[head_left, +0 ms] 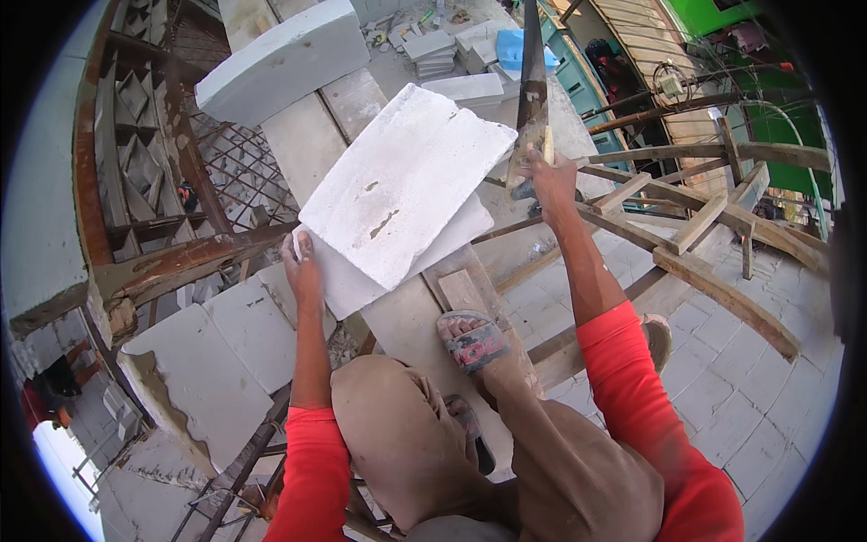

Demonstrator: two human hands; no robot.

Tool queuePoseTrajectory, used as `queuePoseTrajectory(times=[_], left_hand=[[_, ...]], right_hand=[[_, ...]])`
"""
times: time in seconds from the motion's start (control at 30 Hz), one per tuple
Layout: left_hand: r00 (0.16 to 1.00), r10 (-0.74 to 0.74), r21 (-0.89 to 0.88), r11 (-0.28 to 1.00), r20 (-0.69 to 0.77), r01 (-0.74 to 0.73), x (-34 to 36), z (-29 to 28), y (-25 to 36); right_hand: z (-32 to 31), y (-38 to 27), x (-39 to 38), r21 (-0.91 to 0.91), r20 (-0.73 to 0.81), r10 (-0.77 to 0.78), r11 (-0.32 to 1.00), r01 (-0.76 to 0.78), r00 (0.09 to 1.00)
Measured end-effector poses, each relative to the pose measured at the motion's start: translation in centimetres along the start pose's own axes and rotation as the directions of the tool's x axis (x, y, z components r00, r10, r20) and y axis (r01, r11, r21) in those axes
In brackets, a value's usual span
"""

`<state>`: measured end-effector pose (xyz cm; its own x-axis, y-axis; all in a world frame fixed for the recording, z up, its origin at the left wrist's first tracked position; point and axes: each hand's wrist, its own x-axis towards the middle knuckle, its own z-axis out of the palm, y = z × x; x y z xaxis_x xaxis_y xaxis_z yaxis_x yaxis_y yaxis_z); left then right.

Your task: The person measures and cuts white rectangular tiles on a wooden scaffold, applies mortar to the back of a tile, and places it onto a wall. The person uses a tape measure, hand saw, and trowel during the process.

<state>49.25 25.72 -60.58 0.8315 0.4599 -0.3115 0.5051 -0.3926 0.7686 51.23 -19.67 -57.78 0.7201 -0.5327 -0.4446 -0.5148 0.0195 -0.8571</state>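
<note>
My left hand (301, 257) grips the left edge of a white lightweight block (456, 230), on which a second white slab (406, 181) rests at a slight offset, its face chipped in spots. My right hand (551, 181) holds a hand saw (533, 90) by its light handle; the long dark blade points up and away, beside the upper slab's right corner. Both pieces lie over a dusty plank (397, 330), where my sandalled foot (465, 334) rests.
An upright white block (280, 59) stands ahead, with stacked blocks (429, 54) and a blue sheet (513, 50) beyond. A rusty frame with mesh (190, 253) borders the left. Wooden battens (722, 298) criss-cross at right above a paved floor (722, 388). Slabs (208, 352) lie at lower left.
</note>
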Motion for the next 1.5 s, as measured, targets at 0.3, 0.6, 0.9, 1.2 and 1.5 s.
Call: queuePoseTrajectory(times=[0.3,0.6,0.9,1.2,1.5], left_hand=[[0.956,-0.293,0.184,0.940,0.011,0.286,-1.2,-0.5,1.6],[0.952,-0.295,0.064,0.955,0.077,0.291,-1.1,-0.9,1.3],[0.965,0.238,-0.166,0.953,-0.107,-0.253,-1.8,1.9,6.8],[0.965,0.248,0.098,0.966,-0.083,-0.239,0.4,6.5,13.0],[0.916,0.391,0.144,0.905,0.086,-0.400,-0.8,8.6,12.6]], right_hand=[[3.6,10.2,-2.5,0.140,0.008,0.160,0.977,-0.160,0.987],[-4.7,6.6,-6.1,0.009,0.023,0.134,0.991,-0.135,0.991],[-5.0,-2.1,0.1,0.002,0.027,-0.072,0.997,0.072,0.997],[-0.4,-3.3,2.2,0.087,0.108,-0.053,0.995,0.043,0.993],[-3.9,-1.9,-1.9,-0.128,0.018,-0.183,0.975,0.184,0.983]])
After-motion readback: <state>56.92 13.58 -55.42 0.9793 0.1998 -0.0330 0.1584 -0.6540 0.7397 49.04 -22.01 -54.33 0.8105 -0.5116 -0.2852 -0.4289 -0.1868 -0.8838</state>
